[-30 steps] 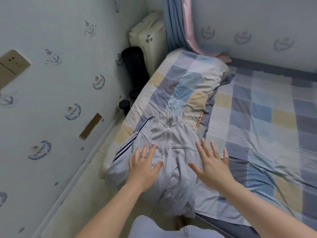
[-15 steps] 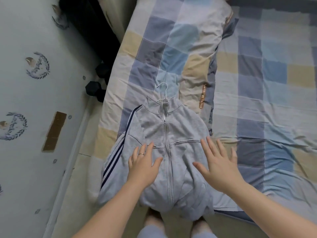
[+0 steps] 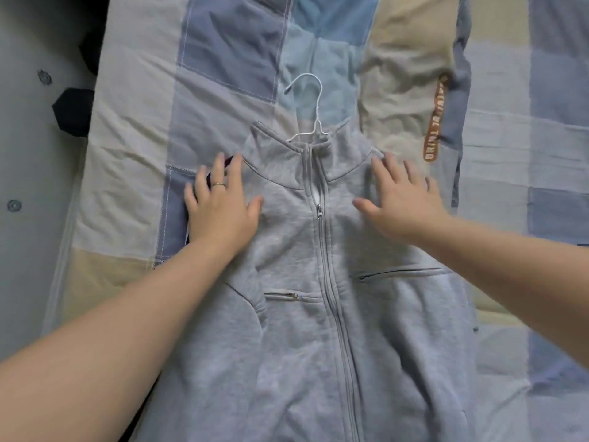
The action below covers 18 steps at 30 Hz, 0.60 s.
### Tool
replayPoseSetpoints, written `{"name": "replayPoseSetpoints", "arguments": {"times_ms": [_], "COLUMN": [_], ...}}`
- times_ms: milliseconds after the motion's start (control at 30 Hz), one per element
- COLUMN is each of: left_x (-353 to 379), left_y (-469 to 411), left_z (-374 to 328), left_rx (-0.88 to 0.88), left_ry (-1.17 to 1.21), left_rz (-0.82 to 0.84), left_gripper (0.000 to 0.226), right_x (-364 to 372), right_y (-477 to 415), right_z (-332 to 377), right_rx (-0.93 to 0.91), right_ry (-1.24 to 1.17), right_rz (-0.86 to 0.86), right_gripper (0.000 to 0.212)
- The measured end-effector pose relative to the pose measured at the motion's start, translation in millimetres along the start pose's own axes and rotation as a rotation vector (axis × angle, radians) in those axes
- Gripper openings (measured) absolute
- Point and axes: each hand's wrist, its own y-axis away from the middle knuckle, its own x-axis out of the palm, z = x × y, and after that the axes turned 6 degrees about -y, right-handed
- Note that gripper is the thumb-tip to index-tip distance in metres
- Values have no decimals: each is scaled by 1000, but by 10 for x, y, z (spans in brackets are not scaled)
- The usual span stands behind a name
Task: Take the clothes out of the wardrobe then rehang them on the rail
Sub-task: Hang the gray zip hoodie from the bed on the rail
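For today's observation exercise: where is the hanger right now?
In the head view, the hanger lies top centre on the quilt, its hook poking out of the collar of the jacket, above and between both hands.

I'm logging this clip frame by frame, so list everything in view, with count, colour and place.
jacket: one, grey, zipped, flat on the bed, centre.
hanger: one, white wire, hook sticking out of the collar.
quilt: one, blue, beige and white patchwork, under the jacket.
label: one, brown, lettered, on the quilt's right edge.
ring: one, on a left finger.
left hand: flat on the jacket's shoulder.
right hand: flat on the other shoulder.
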Motion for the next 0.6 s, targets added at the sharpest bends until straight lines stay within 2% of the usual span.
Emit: {"name": "replayPoseSetpoints", "arguments": {"times_ms": [133,233,367,467,567,600], "left_x": [-96,-205,-411,-612,-826,-902], "left_y": [-353,-482,-299,-11,317,434], "left_z": [-23,-68,-55,-22,19,29], "left_rx": [-30,-77,-49,-44,-18,-7], "left_ry": [104,213,396,480,485,482], "left_rz": [-43,30,-3,-7,21,33], "left_gripper": [68,49,26,22,18,17], "right_x": [-68,-177,-376,-570,-788,-864], "right_y": [-479,-572,-359,-113,147,254], "right_z": [-20,-15,37,37,-11,-37], "right_rx": [-8,15,-22,-61,-75,-94], "right_ry": [2,-36,-124,-302,-379,-395], "right_rz": [-42,8,21,15,55,62], "right_gripper": [84,83,75,58,16,18]}}
